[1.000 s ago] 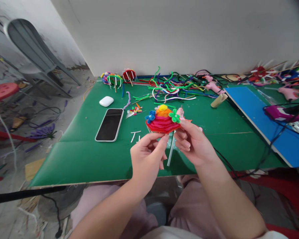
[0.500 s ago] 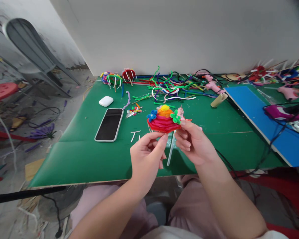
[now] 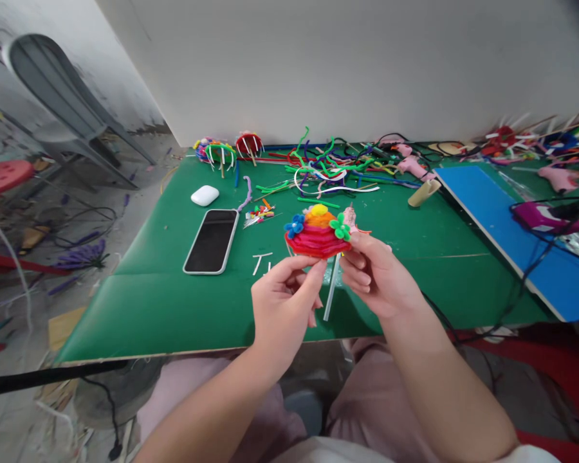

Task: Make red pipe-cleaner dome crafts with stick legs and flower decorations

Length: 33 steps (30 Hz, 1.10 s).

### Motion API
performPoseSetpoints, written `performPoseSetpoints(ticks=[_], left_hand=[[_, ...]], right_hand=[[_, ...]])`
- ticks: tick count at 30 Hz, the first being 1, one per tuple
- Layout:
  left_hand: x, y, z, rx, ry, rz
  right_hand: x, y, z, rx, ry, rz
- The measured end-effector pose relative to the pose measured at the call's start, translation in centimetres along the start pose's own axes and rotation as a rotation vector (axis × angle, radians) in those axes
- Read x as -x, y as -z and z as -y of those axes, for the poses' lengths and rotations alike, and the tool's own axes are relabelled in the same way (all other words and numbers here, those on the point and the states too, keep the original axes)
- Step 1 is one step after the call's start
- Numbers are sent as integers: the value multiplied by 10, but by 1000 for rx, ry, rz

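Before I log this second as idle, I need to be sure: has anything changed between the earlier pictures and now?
Barely. The craft drifted slightly to the right, along with the right hand. The left hand kept its pinch under the rim. Nothing was taken hold of or let go. The phone and the table stayed as they were.

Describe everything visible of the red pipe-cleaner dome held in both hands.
The red pipe-cleaner dome looks like fuzzy wire coiled in rings: red and pink below, orange, yellow on top. A blue flower sits on its left, a green flower on its right; a pale stick hangs beneath. It is held above the green table: the left hand pinches its near rim, the right hand its right edge.
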State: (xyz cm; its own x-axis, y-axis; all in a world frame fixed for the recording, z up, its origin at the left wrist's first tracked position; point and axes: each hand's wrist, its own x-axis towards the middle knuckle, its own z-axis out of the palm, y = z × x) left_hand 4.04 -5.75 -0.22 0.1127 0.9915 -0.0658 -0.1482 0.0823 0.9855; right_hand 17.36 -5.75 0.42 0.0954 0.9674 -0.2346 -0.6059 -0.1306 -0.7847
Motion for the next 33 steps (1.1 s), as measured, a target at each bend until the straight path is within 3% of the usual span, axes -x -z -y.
performPoseSetpoints(ticks=[17, 33], left_hand=[[3, -5, 6, 23, 124, 109], [-2, -10, 13, -74, 143, 128]], right_hand=[[0, -1, 4, -85, 22, 26], [-4, 2, 6, -118, 69, 25]])
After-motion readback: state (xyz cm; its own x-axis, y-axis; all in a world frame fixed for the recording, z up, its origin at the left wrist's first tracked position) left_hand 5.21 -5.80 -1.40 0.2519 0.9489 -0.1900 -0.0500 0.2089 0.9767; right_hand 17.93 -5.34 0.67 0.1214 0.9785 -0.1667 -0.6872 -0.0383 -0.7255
